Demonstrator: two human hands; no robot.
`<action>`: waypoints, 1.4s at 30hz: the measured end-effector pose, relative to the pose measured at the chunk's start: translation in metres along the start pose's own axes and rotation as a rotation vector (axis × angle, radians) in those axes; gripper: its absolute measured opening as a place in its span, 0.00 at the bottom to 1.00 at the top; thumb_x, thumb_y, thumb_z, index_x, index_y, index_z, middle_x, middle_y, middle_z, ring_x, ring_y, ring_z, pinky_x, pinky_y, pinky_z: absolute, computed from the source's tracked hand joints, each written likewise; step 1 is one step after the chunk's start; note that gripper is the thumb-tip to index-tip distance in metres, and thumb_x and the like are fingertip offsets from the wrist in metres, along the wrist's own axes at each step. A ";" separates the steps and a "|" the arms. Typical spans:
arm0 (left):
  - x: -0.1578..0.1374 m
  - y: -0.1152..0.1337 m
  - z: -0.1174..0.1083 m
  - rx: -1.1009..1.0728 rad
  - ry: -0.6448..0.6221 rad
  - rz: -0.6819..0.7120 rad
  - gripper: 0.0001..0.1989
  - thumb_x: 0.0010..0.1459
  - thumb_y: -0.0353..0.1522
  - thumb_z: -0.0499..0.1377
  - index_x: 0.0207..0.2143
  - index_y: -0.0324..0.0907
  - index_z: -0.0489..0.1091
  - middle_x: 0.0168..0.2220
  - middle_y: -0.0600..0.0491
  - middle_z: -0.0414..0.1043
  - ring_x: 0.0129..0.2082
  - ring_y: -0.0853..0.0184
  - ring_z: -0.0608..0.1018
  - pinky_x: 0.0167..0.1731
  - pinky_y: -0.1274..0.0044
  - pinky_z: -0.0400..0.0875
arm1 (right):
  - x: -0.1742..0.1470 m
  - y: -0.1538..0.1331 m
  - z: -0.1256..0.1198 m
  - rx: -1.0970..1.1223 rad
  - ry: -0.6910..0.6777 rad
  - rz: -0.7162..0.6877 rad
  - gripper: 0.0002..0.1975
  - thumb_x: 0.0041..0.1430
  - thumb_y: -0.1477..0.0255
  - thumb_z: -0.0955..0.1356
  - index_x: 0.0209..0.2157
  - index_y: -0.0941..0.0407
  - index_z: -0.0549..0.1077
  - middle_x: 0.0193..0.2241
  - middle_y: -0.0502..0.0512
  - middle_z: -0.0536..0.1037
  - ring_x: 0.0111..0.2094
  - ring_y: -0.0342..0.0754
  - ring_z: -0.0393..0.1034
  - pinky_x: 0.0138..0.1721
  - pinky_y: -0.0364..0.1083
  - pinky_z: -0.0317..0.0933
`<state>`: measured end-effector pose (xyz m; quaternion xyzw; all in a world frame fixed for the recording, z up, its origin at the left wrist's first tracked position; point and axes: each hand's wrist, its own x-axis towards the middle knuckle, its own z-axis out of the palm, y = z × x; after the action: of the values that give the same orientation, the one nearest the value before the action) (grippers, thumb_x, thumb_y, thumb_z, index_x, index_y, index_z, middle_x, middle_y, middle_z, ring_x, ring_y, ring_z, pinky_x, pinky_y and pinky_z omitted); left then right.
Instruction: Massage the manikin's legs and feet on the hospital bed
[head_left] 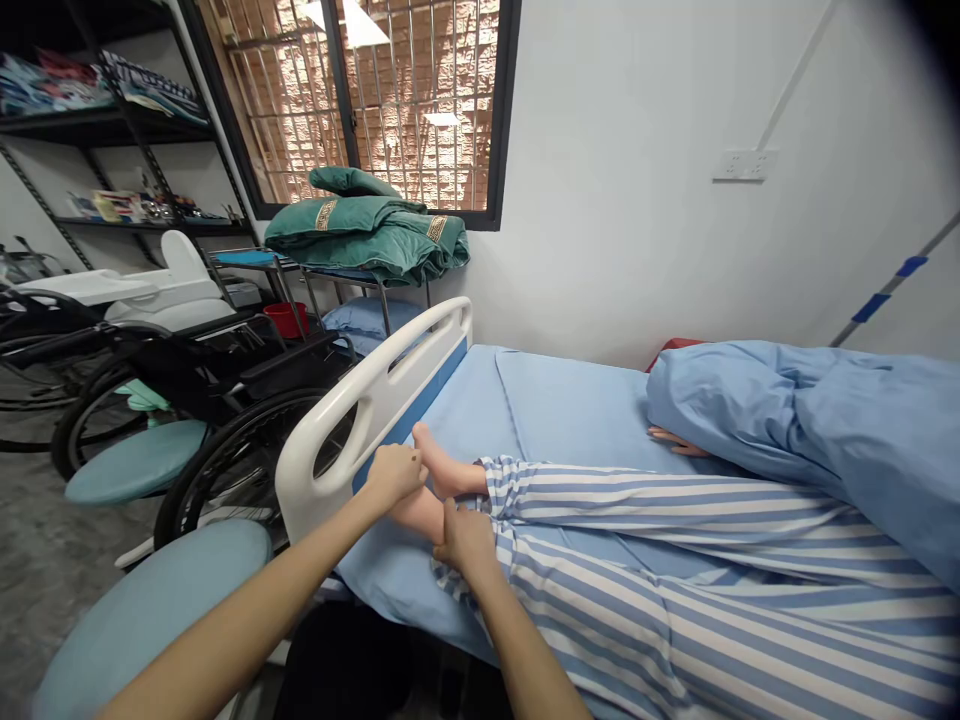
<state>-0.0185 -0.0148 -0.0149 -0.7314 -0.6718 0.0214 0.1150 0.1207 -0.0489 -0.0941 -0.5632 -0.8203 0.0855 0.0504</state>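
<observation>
A figure in blue-and-white striped trousers [600, 495] lies on the bed; whether it is a person or a manikin I cannot tell. My left hand [396, 473] is closed over the toe end of the nearer bare foot [421, 514], and the toes are hidden under it. Around the ankle of that same leg, by the trouser cuff, wraps my right hand [466, 542]. The farther bare foot [448, 472] rests just beyond, toes up, close to my left fingers.
A white-and-blue footboard [300, 465] rises left of the feet. Beyond it stand wheelchairs [225, 470] and a stool with a teal seat [161, 610]. A bunched blue quilt [795, 420] covers the upper body, one hand [679, 441] showing below. Folded green bedding [375, 235] lies under the window.
</observation>
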 end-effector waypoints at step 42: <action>0.015 0.014 0.011 0.099 -0.241 0.048 0.16 0.49 0.35 0.49 0.25 0.33 0.71 0.25 0.39 0.71 0.30 0.57 0.72 0.32 0.68 0.61 | -0.002 0.003 0.005 0.081 0.031 -0.005 0.26 0.35 0.68 0.68 0.40 0.58 0.62 0.32 0.60 0.71 0.32 0.54 0.67 0.31 0.47 0.57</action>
<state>-0.0053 0.0002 -0.0267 -0.7329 -0.6612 0.1449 0.0688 0.1230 -0.0497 -0.0993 -0.5600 -0.8167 0.1098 0.0859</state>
